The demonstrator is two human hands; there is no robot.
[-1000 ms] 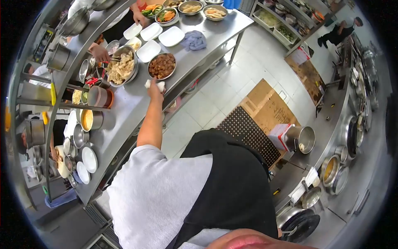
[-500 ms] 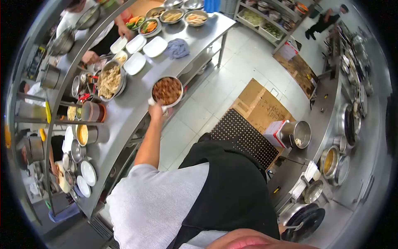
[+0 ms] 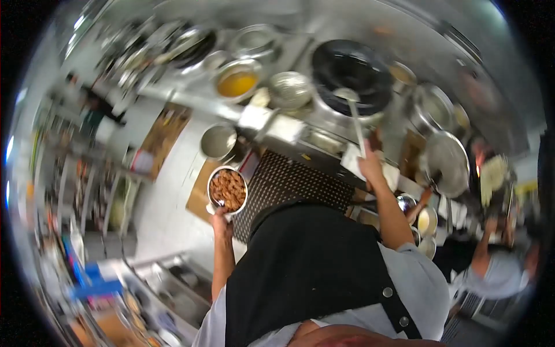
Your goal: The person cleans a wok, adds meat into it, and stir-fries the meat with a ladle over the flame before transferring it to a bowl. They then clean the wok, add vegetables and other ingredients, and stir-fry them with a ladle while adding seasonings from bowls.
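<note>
My left hand (image 3: 220, 222) grips the near rim of a round bowl (image 3: 245, 199), held out over the floor mat. Brown chunks of food (image 3: 227, 189) that look like meat fill it. A bit of white, perhaps cloth, shows beside my fingers. My right hand (image 3: 372, 166) is closed around the long handle of a ladle (image 3: 347, 94), whose head rests in a dark wok (image 3: 332, 66) on the stove. The wok's inside is dark and shiny; I cannot make out any food in it.
Left of the wok stand a perforated strainer (image 3: 291, 91) and a pot of yellow-orange liquid (image 3: 237, 84). A metal pot (image 3: 218, 142) is just beyond the bowl. Another person (image 3: 497, 269) works at the right, near a large round pan (image 3: 446, 164). A perforated mat (image 3: 289, 179) covers the floor.
My body and view have turned from the prep counter to the stove. The bowl has come along in my left hand. My right arm now shows fully, reaching to the wok with the ladle.
</note>
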